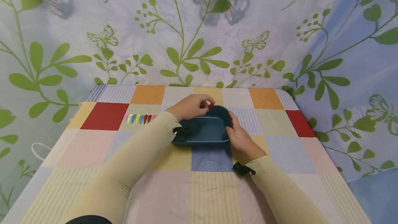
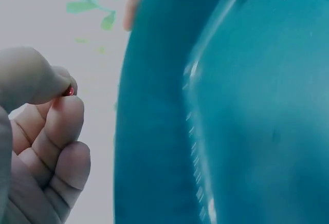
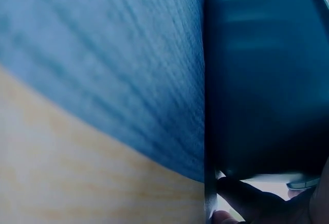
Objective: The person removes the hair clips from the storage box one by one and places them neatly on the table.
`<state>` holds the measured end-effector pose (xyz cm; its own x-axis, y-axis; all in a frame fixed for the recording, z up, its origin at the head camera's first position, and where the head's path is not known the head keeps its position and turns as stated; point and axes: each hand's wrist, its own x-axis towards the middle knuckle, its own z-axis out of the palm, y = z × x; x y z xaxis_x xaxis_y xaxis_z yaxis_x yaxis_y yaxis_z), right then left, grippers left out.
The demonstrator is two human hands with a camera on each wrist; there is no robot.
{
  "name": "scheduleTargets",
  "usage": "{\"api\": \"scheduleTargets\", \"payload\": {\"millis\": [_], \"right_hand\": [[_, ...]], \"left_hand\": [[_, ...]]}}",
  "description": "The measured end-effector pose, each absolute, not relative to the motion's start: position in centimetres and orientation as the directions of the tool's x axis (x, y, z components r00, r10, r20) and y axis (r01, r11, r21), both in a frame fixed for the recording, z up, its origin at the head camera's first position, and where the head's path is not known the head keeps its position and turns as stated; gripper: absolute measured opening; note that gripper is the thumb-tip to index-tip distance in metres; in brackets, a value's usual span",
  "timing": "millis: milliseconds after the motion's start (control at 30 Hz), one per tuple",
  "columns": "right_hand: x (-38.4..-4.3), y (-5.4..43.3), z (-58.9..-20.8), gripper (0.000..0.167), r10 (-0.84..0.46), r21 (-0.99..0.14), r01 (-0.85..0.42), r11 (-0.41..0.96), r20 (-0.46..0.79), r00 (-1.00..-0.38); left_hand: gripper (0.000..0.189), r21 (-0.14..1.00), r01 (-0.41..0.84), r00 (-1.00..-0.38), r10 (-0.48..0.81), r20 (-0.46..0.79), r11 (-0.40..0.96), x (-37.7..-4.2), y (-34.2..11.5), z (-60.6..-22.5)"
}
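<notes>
A dark teal rectangular tray [image 1: 206, 130] with rounded corners sits mid-table. Over its far rim, my left hand [image 1: 193, 107] pinches a small red hair clip [image 1: 210, 106] between thumb and fingers. Most of that clip is hidden in the left wrist view, where only a red tip [image 2: 69, 91] pokes out beside the tray wall [image 2: 154, 131]. My right hand [image 1: 240, 137] grips the tray's right end, thumb at the rim and fingers along the outer side. To the left, several coloured hair clips [image 1: 137, 118] lie in a row, the last partly behind my left forearm.
A patchwork cloth [image 1: 214, 196] covers the table. Behind it hangs a curtain [image 1: 199, 20] printed with leaves and butterflies. A white cord loop [image 1: 38, 151] shows at the table's left edge. Black wrist devices [image 1: 242, 169] sit on both wrists.
</notes>
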<state>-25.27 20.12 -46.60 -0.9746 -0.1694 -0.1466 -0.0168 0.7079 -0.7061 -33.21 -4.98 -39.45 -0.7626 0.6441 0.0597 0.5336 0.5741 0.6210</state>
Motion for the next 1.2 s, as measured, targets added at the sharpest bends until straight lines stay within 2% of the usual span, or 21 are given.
{"api": "scheduleTargets", "payload": {"millis": [167, 300, 600, 900, 1200], "right_hand": [[-25.4, 20.2, -46.7, 0.068, -0.165, -0.700, -0.013, 0.714, -0.149, -0.975], [-25.4, 20.3, -46.7, 0.068, -0.159, -0.697, -0.003, 0.717, -0.159, -0.974], [-25.3, 20.6, -46.3, 0.069, -0.157, -0.694, 0.019, 0.719, -0.189, -0.969], [-25.3, 20.4, -46.2, 0.069, -0.154, -0.699, 0.029, 0.714, -0.197, -0.968], [-25.5, 19.8, -46.4, 0.069, -0.169, -0.703, 0.012, 0.711, -0.188, -0.968]], "left_hand": [[0.034, 0.660, 0.488, -0.813, 0.573, 0.105, 0.572, -33.1, -10.0, -38.7], [0.033, 0.705, 0.411, -0.861, 0.500, 0.093, 0.578, -33.0, -14.9, -39.0], [0.038, 0.663, 0.186, -0.959, 0.281, -0.039, 0.725, -32.1, -25.7, -41.3], [0.044, 0.555, -0.031, -0.980, 0.084, -0.181, 0.831, -31.4, -33.5, -44.0], [0.043, 0.512, -0.068, -0.971, 0.061, -0.231, 0.856, -30.9, -35.7, -45.5]]}}
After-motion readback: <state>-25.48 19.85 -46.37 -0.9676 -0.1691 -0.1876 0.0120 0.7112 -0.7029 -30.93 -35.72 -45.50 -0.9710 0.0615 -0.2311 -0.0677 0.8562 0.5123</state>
